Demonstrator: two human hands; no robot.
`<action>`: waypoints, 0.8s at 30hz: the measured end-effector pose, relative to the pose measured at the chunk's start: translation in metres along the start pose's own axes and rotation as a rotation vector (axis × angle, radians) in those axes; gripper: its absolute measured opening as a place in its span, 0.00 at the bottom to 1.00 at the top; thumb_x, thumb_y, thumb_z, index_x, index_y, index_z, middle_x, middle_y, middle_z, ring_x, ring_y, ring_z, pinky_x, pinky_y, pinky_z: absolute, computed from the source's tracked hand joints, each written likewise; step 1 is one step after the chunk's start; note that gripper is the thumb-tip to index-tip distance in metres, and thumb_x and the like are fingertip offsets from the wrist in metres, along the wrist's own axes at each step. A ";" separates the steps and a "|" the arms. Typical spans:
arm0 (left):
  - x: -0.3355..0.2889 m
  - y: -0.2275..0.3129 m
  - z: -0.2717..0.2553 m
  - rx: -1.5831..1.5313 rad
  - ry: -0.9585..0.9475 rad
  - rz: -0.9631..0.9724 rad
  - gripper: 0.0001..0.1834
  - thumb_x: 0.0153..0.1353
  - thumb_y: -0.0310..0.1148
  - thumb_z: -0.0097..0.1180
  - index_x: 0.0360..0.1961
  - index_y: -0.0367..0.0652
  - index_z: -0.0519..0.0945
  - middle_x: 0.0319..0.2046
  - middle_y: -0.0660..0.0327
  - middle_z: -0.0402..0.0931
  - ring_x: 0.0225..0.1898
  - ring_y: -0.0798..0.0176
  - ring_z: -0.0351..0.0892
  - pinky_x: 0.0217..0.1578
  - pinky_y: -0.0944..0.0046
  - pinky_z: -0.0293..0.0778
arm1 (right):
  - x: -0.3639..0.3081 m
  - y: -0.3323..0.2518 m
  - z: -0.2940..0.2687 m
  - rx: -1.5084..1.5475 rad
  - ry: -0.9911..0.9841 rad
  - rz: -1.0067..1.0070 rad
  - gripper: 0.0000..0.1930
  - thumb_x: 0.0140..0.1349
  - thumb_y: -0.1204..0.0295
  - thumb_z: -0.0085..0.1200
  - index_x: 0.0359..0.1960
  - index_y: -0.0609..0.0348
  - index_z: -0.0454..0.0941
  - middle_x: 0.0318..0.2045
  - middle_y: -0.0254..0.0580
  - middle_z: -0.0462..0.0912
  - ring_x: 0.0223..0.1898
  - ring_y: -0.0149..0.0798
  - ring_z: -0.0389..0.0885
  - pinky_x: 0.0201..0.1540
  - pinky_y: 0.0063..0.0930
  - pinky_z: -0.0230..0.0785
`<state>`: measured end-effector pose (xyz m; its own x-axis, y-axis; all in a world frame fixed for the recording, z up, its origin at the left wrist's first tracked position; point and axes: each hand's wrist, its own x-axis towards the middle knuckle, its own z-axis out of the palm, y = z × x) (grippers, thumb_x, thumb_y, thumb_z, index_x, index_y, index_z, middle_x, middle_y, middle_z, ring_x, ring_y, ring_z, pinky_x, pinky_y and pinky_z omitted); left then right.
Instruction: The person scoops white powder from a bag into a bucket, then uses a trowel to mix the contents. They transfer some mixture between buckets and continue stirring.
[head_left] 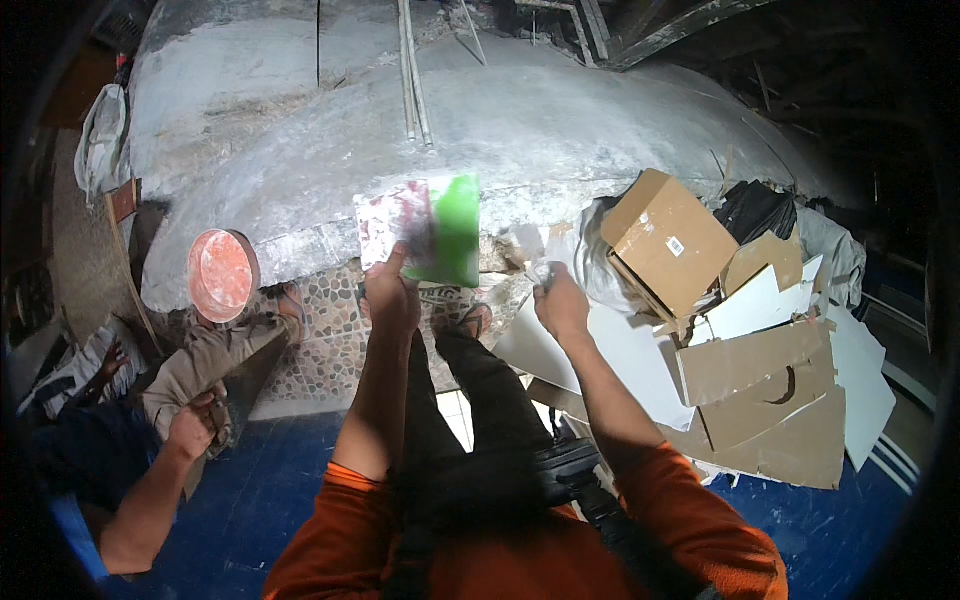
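Observation:
My left hand [393,288] is closed on the near edge of a flat rectangular board [457,228]. Its right part is bright green, while white and reddish smears cover the left part. To the right of the board, my right hand [564,303] is closed around something small and whitish, blurred and mostly hidden by the fingers. Both arms reach forward, holding the board in front of a grey, plaster-stained surface [300,190].
A round orange tub [222,277] with white residue stands at left. Beside it, another person's hand [196,425] rests near their knee. Cardboard pieces [672,240] and white sheets [625,360] pile up at right. Two thin pipes [413,75] lie on the grey surface.

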<state>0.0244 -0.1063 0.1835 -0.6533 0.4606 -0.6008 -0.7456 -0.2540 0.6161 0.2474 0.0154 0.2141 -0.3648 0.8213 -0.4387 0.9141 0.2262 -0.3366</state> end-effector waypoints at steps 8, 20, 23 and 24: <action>0.009 0.012 -0.055 1.331 -0.001 0.376 0.17 0.70 0.34 0.56 0.56 0.37 0.83 0.45 0.39 0.84 0.46 0.39 0.84 0.49 0.48 0.76 | -0.037 -0.131 -0.057 -0.030 0.036 -0.248 0.25 0.58 0.76 0.62 0.59 0.55 0.72 0.43 0.54 0.83 0.40 0.59 0.84 0.43 0.50 0.76; 0.046 0.023 -0.183 0.673 0.429 0.316 0.17 0.65 0.42 0.64 0.38 0.36 0.83 0.29 0.57 0.83 0.32 0.59 0.81 0.31 0.54 0.74 | -0.046 -0.055 0.058 0.325 -0.129 0.047 0.27 0.61 0.73 0.59 0.62 0.68 0.69 0.42 0.51 0.83 0.45 0.45 0.83 0.52 0.37 0.73; 0.067 0.113 -0.235 0.140 0.522 0.224 0.16 0.65 0.37 0.64 0.46 0.36 0.82 0.32 0.60 0.82 0.33 0.59 0.81 0.33 0.55 0.75 | -0.044 0.016 0.078 0.278 -0.296 0.227 0.24 0.58 0.74 0.58 0.58 0.64 0.71 0.29 0.39 0.78 0.27 0.36 0.78 0.33 0.33 0.74; 0.071 0.139 -0.267 -0.084 0.586 0.273 0.16 0.65 0.35 0.64 0.48 0.36 0.81 0.36 0.59 0.82 0.35 0.58 0.82 0.34 0.55 0.76 | -0.047 0.010 0.080 0.324 -0.335 0.292 0.24 0.58 0.74 0.58 0.57 0.63 0.72 0.28 0.38 0.78 0.24 0.34 0.76 0.28 0.31 0.72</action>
<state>-0.1609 -0.3360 0.0901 -0.7660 -0.1640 -0.6215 -0.5352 -0.3729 0.7580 0.2595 -0.0625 0.1647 -0.1887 0.6017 -0.7761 0.9038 -0.2027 -0.3769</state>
